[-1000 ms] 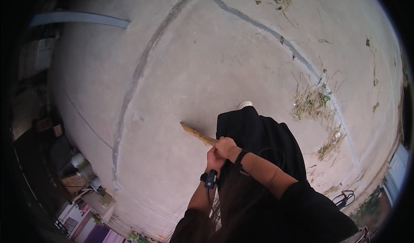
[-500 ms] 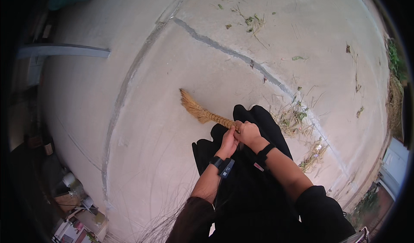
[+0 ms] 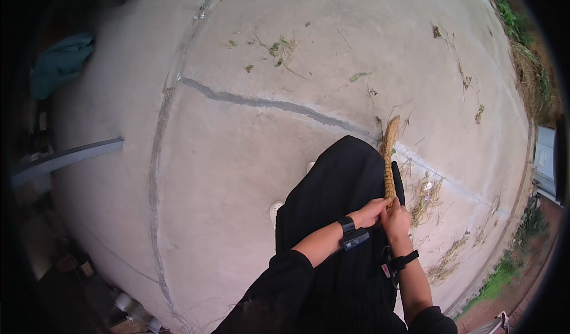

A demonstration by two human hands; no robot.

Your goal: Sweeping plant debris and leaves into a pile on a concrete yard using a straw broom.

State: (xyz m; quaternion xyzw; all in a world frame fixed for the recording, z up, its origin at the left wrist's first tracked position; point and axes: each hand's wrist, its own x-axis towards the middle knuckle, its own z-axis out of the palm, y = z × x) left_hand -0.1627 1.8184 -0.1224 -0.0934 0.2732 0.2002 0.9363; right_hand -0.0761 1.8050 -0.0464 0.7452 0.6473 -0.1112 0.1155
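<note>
Both my hands are wrapped round the bound handle of a short straw broom (image 3: 390, 156), close together near its end. My left hand (image 3: 369, 213) grips from the left side, and my right hand (image 3: 396, 220) is closed just beside it. The broom points away from me, its bristle end lying over dry grass and leaf scraps at the grey crack in the floor. My fingers partly hide the handle's end. Scattered straw litter (image 3: 426, 200) lies right of the broom, next to my black trouser leg (image 3: 332, 197).
Beyond the dark floor joint (image 3: 255, 101) lie a clump of wilted greens (image 3: 279, 50) and several stray stalks. At the left a grey metal bar (image 3: 89, 153) reaches over the concrete, with a green cloth (image 3: 62, 64) behind it. Grass (image 3: 499, 280) borders the right edge.
The broom and both hands have swung to the right, from the bare concrete on the left to the litter by the crack. My body and view have turned too. Both hands keep their grip.
</note>
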